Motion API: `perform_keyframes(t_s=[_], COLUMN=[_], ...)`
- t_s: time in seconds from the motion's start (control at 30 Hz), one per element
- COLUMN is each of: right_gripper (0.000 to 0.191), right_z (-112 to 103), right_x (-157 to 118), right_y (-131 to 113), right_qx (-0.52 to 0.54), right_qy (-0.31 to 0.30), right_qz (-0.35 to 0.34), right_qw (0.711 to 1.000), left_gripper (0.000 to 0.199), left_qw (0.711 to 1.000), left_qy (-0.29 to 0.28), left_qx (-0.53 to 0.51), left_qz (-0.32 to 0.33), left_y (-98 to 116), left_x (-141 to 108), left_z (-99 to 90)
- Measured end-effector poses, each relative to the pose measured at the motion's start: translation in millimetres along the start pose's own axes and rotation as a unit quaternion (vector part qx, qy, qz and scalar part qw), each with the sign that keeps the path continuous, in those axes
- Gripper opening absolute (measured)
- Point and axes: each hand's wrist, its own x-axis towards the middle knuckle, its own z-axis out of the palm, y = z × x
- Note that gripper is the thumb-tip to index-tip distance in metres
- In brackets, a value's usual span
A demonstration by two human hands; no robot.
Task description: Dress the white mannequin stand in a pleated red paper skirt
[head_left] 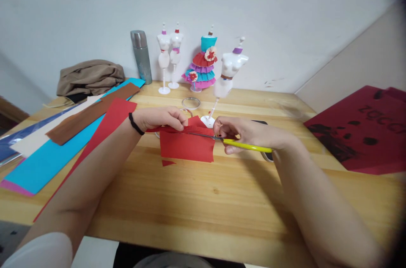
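Note:
A piece of red paper [187,147] is pinched along its upper edge by my left hand [169,119], above the wooden table. My right hand [236,132] grips yellow-handled scissors [250,146], their blades pointing left along the top of the red paper. Whether the blades are apart is too fine to tell. A small red scrap [168,162] shows just below the sheet's lower left corner. Right behind my hands stands a white mini mannequin [226,71] with a purple collar and a brown waistband, leaning in view.
Long strips lie at left, including a blue strip [41,166], a brown strip [95,113] and a red strip [111,120]. At the back are a flask [142,58], folded brown cloth [90,77], a dressed mannequin [203,63] and metal rings [191,102]. A red bag [364,132] stands at right.

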Motion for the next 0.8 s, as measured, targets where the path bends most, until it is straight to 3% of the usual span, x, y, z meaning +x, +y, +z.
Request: perform_keyframes(t_s=[0.8], right_gripper=[0.039], right_z=[0.5], right_x=[4.0], right_y=[4.9], right_qx=[0.039], right_qy=[0.007], right_qz=[0.017], right_qw=[0.999], left_gripper=[0.020], left_qw=[1.000], left_qy=[-0.001], left_qx=[0.021], left_qz=[-0.006], left_y=[-0.5], left_x=[1.5], left_z=[-1.7])
